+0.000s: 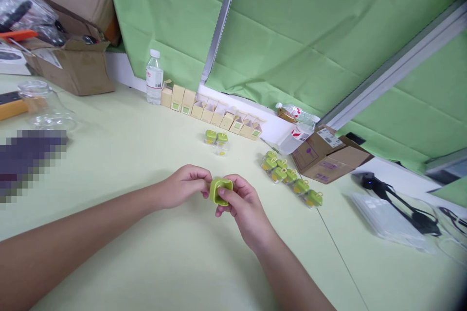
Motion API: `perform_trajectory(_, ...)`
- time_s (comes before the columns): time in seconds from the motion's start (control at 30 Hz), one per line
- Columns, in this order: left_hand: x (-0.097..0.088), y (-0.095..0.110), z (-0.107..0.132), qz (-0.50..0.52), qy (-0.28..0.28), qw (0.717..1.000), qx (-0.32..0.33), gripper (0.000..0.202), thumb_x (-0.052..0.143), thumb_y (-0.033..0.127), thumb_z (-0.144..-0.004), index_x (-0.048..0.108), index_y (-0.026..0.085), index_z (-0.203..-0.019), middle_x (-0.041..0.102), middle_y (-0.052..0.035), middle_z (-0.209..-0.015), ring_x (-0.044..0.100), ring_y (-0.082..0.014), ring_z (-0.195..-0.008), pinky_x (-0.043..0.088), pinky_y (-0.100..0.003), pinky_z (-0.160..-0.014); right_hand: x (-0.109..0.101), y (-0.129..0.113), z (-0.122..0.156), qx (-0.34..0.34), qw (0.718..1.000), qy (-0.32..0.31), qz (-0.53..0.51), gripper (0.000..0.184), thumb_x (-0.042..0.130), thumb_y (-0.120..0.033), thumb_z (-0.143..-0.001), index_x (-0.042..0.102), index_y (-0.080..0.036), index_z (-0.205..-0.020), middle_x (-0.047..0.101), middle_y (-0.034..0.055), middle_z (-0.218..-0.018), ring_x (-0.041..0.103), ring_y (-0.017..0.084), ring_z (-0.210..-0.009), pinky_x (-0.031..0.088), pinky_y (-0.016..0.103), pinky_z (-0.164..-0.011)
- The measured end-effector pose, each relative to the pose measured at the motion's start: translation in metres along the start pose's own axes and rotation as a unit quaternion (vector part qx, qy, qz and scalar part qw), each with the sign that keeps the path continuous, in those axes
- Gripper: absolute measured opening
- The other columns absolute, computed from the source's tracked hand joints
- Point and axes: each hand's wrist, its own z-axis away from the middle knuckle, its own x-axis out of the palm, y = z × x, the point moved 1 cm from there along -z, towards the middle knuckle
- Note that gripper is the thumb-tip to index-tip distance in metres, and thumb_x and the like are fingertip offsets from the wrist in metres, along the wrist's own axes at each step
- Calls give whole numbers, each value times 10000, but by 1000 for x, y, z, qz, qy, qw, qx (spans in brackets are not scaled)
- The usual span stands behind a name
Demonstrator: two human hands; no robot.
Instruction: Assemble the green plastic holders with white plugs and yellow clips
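A green plastic lid (214, 198) is held above the middle of the table, its hollow underside turned toward me. My right hand (245, 202) grips it, with the thumb pressed into the hollow and the fingers behind. At the lid's left edge is my left hand (188, 185), fingers curled and closed on it; the fingertips are partly hidden. Beyond the hands, a small clear container (221, 149) with something yellow inside stands without a lid. It sits beside two clear containers topped with green lids (210, 134).
Several green-lidded containers (279, 174) form a cluster on the right. Small cardboard boxes (209, 111) line the back, some with open tops. Around them are a water bottle (154, 77), a larger carton (324, 155), a glass vessel (45, 109) and a black headset (401, 209).
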Motion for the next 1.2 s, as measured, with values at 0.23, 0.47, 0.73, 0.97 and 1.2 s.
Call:
perform_trajectory(0.23,-5,-3,5,-94,31,993,58,260,574,202,-846,622,203,-1102,668,-59,-1060,626,-194,-930,528,-355,-827,-6,-3,-3,-3,1000,18,23,199,758,-342,-758,623,-216,-832,632,-26,-741,555,117,-578,517,278,-538)
perform_trajectory(0.47,13,1,12,-293,51,935,193,773,703,186,-764,362,267,-1453,460,-99,-1462,456,-264,-1332,412,-456,-1099,-1,7,-5,-62,985,49,154,166,756,-321,-751,667,-197,-816,665,5,-740,594,150,-656,485,266,-569)
perform_trajectory(0.73,12,-4,9,-341,83,902,250,438,625,174,-850,516,241,-1269,677,-48,-1199,634,-211,-1101,494,-372,-967,-5,-1,-1,-125,967,-11,222,176,678,-294,-841,675,-211,-996,709,60,-979,658,207,-899,536,352,-793)
perform_trajectory(0.97,-4,-3,7,-354,145,911,152,197,617,230,-852,580,239,-1045,700,-4,-1003,657,-196,-950,504,-336,-856,-38,0,-15,-169,859,118,469,279,592,-349,-897,647,-235,-1146,663,99,-1181,596,276,-1107,504,450,-907)
perform_trajectory(1.2,-4,-7,6,-357,149,913,131,199,617,248,-848,578,249,-1043,699,11,-1014,659,-187,-944,504,-317,-845,-48,20,-23,-191,786,39,586,397,582,-146,-844,586,-238,-1230,652,80,-1196,572,271,-1133,475,456,-975)
